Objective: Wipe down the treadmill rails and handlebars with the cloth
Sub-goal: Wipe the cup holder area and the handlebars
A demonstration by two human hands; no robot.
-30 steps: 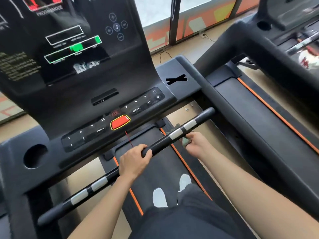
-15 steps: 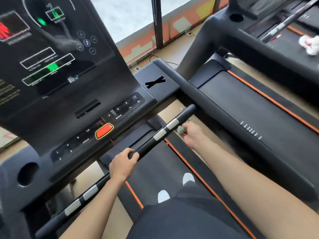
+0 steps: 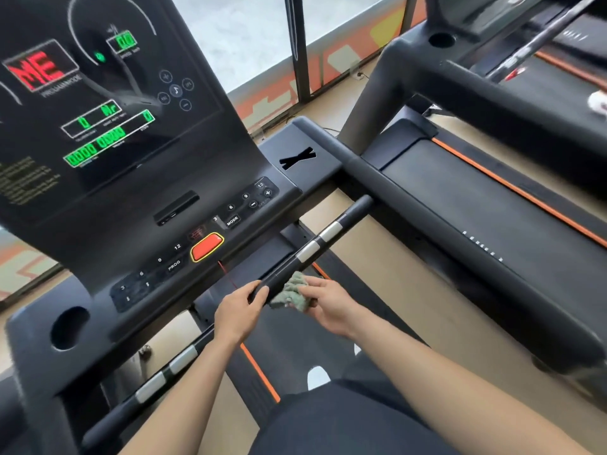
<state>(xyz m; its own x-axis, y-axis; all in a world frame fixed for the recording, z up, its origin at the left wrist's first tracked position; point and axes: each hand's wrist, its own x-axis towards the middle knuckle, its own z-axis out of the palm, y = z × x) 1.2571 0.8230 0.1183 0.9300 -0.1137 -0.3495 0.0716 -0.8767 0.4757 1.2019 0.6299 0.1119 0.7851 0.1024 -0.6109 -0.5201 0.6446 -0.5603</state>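
A black handlebar with silver sensor bands runs diagonally below the treadmill console. My left hand grips the bar near its middle, thumb over the top. Right beside it, my right hand holds a crumpled green cloth against the bar's near side. The cloth touches the bar just right of my left hand. The thick black right side rail extends from the console toward the lower right.
A red stop button and keypad sit on the console just above the bar. A cup-holder hole is at the left. Below lie the belt with orange stripe and my white shoes. A second treadmill stands right.
My right hand slid the cloth down the bar from near its right end toward my left hand, so the two hands are now side by side. The view shifted slightly.
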